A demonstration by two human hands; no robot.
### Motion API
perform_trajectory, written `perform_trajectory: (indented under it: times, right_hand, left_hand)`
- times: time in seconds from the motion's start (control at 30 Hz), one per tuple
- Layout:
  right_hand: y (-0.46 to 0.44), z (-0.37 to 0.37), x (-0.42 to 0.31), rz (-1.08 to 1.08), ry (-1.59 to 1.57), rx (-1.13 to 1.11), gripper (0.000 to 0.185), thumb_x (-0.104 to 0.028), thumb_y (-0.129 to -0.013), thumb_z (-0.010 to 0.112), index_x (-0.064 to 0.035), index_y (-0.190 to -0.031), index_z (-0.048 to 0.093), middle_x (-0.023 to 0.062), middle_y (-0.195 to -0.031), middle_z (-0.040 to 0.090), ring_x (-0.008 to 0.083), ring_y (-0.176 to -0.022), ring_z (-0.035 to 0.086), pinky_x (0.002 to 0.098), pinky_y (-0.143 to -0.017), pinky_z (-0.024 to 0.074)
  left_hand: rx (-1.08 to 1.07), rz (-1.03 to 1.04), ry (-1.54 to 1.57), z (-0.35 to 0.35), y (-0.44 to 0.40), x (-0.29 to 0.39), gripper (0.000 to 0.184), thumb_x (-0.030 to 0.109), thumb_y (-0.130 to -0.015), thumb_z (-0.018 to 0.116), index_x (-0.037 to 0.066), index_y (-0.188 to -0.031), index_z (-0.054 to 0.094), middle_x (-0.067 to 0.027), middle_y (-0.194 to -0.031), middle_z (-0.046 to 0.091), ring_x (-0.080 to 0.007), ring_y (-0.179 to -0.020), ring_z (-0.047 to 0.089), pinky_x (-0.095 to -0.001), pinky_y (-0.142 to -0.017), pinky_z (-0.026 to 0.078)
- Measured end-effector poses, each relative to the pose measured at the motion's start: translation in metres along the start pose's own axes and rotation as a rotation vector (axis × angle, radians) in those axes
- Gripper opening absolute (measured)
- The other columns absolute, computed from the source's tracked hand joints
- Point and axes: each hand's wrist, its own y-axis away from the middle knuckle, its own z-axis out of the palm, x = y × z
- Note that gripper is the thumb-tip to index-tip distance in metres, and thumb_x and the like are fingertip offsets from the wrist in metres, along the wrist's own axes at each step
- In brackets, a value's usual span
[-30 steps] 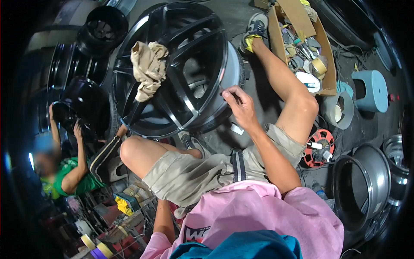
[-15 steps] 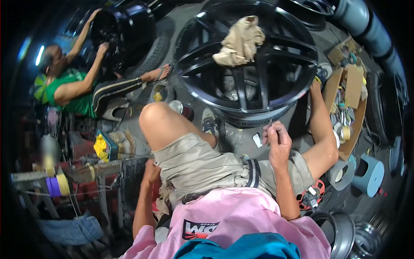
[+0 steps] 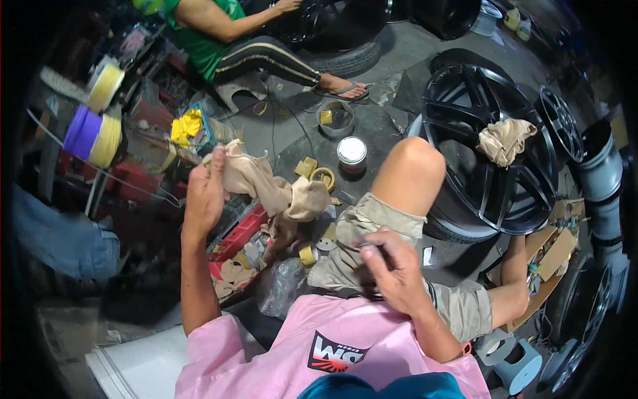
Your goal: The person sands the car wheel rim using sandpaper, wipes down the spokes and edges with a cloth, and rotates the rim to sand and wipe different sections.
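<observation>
My left hand (image 3: 206, 193) is raised at the left, its fingers closed on the upper end of a beige rag (image 3: 256, 174). The rag hangs to the right in crumpled folds over a red crate (image 3: 240, 233). Above my lap, my right hand (image 3: 393, 267) is in a pinch, with a small dark, thin piece at the fingertips; its kind is too blurred to name. A black spoked wheel rim (image 3: 458, 110) stands beyond my bent knee. Another beige rag (image 3: 504, 141) is draped on its spokes.
A lidded can (image 3: 352, 154), a round container (image 3: 335, 118) and yellow tape rolls (image 3: 323, 178) sit on the floor. A co-worker in a green top (image 3: 209, 26) sits by another dark wheel. A cardboard box (image 3: 539, 266) of small items is at right, near stacked rims (image 3: 601, 169).
My view has swung left. My left hand has risen from beside my thigh and now holds up a beige rag. My right hand stays pinched, now over my lap.
</observation>
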Motion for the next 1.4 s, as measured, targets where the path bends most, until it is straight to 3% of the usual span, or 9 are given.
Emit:
perform_trajectory:
  times: [0.13,0.33,0.47,0.6,0.77,0.9,1.1,1.17,1.4]
  right_hand:
    - [0.004,0.031,0.0,0.025,0.093,-0.184,0.019,-0.011,-0.102,0.069,0.0034,-0.115,0.069,0.0156,-0.096,0.066,0.0303,-0.087,0.066,0.0354,-0.079,0.0519]
    - [0.004,0.053,-0.004,0.244,0.032,-0.253,0.02,-0.014,-0.107,0.065,0.0031,-0.116,0.07,0.0123,-0.091,0.071,0.018,-0.082,0.067,0.0319,-0.077,0.0536]
    - [0.003,0.061,-0.006,0.222,0.059,-0.26,0.018,-0.013,-0.107,0.065,0.0024,-0.117,0.07,0.0085,-0.083,0.067,0.0142,-0.074,0.061,0.0295,-0.07,0.0507]
    - [0.01,0.06,-0.003,0.281,0.09,-0.291,0.02,-0.015,-0.108,0.064,0.0017,-0.117,0.07,0.008,-0.089,0.069,0.0136,-0.077,0.06,0.0287,-0.073,0.0503]
    - [0.012,0.057,0.008,0.35,0.001,-0.258,0.021,-0.016,-0.109,0.063,0.0013,-0.118,0.071,0.008,-0.092,0.07,0.0128,-0.081,0.06,0.0287,-0.076,0.0501]
    - [0.007,0.055,0.012,0.334,0.052,-0.294,0.02,-0.014,-0.106,0.065,0.0025,-0.118,0.071,0.0121,-0.095,0.072,0.0192,-0.085,0.066,0.0314,-0.08,0.0523]
    - [0.0,0.053,0.01,0.151,0.137,-0.357,0.02,-0.01,-0.103,0.069,0.0041,-0.117,0.07,0.017,-0.103,0.072,0.0266,-0.091,0.07,0.0348,-0.084,0.0542]
    - [-0.002,0.053,0.011,0.156,0.126,-0.362,0.02,-0.01,-0.103,0.07,0.004,-0.117,0.07,0.0167,-0.102,0.072,0.027,-0.091,0.07,0.0348,-0.084,0.0542]
    - [-0.002,0.048,0.014,0.129,0.098,-0.374,0.021,-0.012,-0.102,0.071,0.0034,-0.117,0.069,0.0166,-0.103,0.072,0.0317,-0.092,0.07,0.036,-0.085,0.0544]
  left_hand:
    - [0.449,0.107,-0.112,-0.054,0.009,-0.01,0.062,0.051,-0.114,0.051,0.007,-0.07,0.052,0.0054,-0.068,0.044,-0.008,-0.066,0.036,-0.0323,-0.059,0.033]
    - [0.874,0.328,0.365,-0.135,0.036,0.01,0.052,0.041,-0.115,0.054,-0.004,-0.105,0.078,-0.0064,-0.096,0.077,-0.0082,-0.084,0.07,-0.0249,-0.076,0.055]
    - [0.356,0.061,0.035,-0.106,0.035,-0.047,0.052,0.043,-0.11,0.063,0.004,-0.076,0.071,0.0049,-0.065,0.054,-0.006,-0.057,0.045,-0.0287,-0.052,0.036]
    - [-0.317,-0.315,-0.134,-0.049,0.027,-0.171,0.046,0.045,-0.104,0.07,0.0,-0.1,0.076,-0.0031,-0.077,0.068,-0.0114,-0.068,0.06,-0.0303,-0.062,0.049]
    - [-0.012,-0.827,-0.239,-0.052,0.059,-0.366,0.051,0.053,-0.1,0.071,0.003,-0.112,0.076,-0.014,-0.095,0.078,-0.021,-0.076,0.075,-0.0359,-0.063,0.059]
    - [0.28,-0.832,-0.664,-0.04,0.12,-0.522,0.044,0.038,-0.09,0.072,0.002,-0.116,0.077,-0.0265,-0.115,0.077,-0.0411,-0.113,0.074,-0.051,-0.099,0.056]
    - [0.29,-1.315,-0.954,0.011,0.188,-0.443,0.057,0.022,-0.074,0.088,0.004,-0.126,0.076,-0.0188,-0.131,0.075,-0.035,-0.122,0.072,-0.0469,-0.103,0.057]
    - [-0.229,-1.385,-0.807,-0.006,0.193,-0.477,0.064,0.019,-0.077,0.089,0.008,-0.137,0.069,-0.0165,-0.145,0.067,-0.0384,-0.132,0.067,-0.0488,-0.105,0.058]
    - [-0.693,-1.156,-0.879,-0.037,0.158,-0.527,0.044,0.023,-0.082,0.083,-0.001,-0.118,0.078,-0.0198,-0.132,0.074,-0.0326,-0.125,0.072,-0.0421,-0.096,0.059]
